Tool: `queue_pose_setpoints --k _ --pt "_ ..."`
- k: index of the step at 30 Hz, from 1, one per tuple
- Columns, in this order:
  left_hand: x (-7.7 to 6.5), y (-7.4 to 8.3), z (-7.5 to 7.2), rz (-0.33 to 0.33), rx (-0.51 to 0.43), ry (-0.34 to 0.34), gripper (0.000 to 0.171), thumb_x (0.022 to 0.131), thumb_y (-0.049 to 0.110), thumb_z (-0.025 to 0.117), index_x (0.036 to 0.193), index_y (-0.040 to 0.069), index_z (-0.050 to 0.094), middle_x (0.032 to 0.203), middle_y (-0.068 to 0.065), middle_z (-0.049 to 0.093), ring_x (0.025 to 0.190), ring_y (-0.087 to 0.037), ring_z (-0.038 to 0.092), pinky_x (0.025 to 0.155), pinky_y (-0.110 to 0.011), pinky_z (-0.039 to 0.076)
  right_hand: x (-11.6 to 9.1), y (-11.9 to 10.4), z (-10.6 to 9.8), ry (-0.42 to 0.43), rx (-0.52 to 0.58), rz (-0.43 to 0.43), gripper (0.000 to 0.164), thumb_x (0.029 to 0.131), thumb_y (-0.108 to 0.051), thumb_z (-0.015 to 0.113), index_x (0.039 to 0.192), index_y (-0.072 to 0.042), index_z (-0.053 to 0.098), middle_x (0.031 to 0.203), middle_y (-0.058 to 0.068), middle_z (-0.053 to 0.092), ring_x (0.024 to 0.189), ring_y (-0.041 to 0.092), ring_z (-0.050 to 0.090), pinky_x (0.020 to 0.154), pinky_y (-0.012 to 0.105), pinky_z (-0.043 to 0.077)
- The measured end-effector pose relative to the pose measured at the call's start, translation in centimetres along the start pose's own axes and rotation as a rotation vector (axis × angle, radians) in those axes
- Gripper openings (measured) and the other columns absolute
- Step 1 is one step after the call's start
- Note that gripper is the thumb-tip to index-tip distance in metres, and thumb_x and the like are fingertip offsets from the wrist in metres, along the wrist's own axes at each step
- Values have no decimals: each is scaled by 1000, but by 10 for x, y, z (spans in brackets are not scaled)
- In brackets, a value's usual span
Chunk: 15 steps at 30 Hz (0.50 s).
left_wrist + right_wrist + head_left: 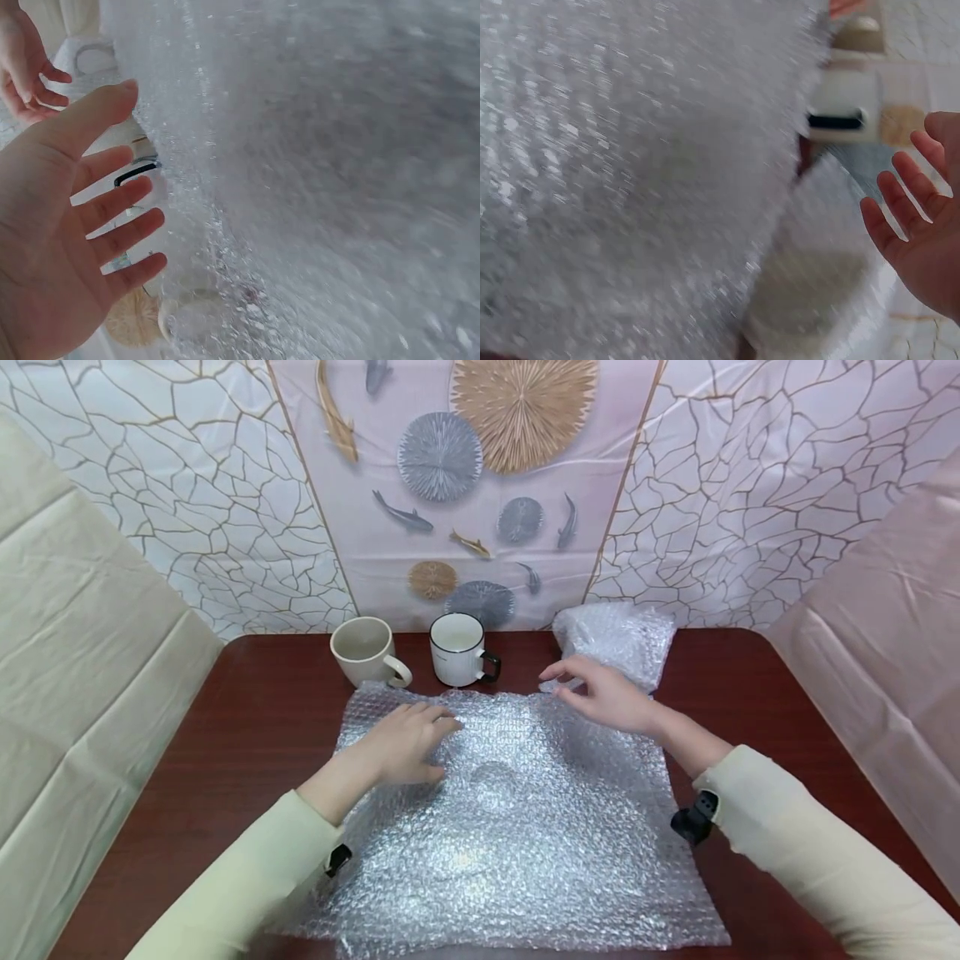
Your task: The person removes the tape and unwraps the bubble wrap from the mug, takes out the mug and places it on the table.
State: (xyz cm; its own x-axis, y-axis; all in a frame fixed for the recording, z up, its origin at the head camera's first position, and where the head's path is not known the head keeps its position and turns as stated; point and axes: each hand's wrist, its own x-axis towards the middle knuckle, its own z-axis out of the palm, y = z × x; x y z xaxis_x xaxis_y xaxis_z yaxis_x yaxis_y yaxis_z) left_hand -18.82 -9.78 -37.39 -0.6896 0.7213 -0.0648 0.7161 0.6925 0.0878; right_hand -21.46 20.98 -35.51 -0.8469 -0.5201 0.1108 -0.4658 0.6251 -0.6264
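A large sheet of bubble wrap [525,843] lies spread over the table's middle, its far edge just in front of two mugs. Over its left part hovers my left hand [408,743], fingers spread, holding nothing; the left wrist view shows its palm and straight fingers [124,236]. My right hand [603,693] is above the sheet's far right corner, loosely bent and holding nothing, close to a bubble-wrapped bundle [618,639]. The cream mug [363,647] stands at the far left, its handle to the right. Beside it is a white mug [456,652] with a black rim and handle.
The dark red-brown table [247,735] shows on both sides of the sheet. A patterned cloth backdrop [480,543] rises right behind the mugs, and pale fabric walls [82,693] flank the table left and right.
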Motion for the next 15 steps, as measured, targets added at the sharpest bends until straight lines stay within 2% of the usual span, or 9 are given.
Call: queue_pose_setpoints --k 7,11,15 --pt "26 1 -4 46 -26 162 54 76 36 72 123 13 57 121 -6 55 108 -24 52 90 -40 45 -4 10 -35 156 -3 27 29 93 -10 52 120 -2 56 121 14 55 108 29 53 90 45 47" --pt "43 3 -8 34 -79 231 50 77 35 71 121 14 59 122 -4 55 108 -22 53 88 -37 46 -8 19 -51 255 -59 83 28 93 -13 54 118 -3 57 118 12 58 105 26 55 86 44 48" --pt "58 7 -13 7 -137 270 47 80 35 68 122 15 58 125 -2 53 113 -20 51 90 -35 45 -12 29 -62 330 -105 131 28 93 -18 54 117 -6 59 116 11 57 103 25 55 84 41 49"
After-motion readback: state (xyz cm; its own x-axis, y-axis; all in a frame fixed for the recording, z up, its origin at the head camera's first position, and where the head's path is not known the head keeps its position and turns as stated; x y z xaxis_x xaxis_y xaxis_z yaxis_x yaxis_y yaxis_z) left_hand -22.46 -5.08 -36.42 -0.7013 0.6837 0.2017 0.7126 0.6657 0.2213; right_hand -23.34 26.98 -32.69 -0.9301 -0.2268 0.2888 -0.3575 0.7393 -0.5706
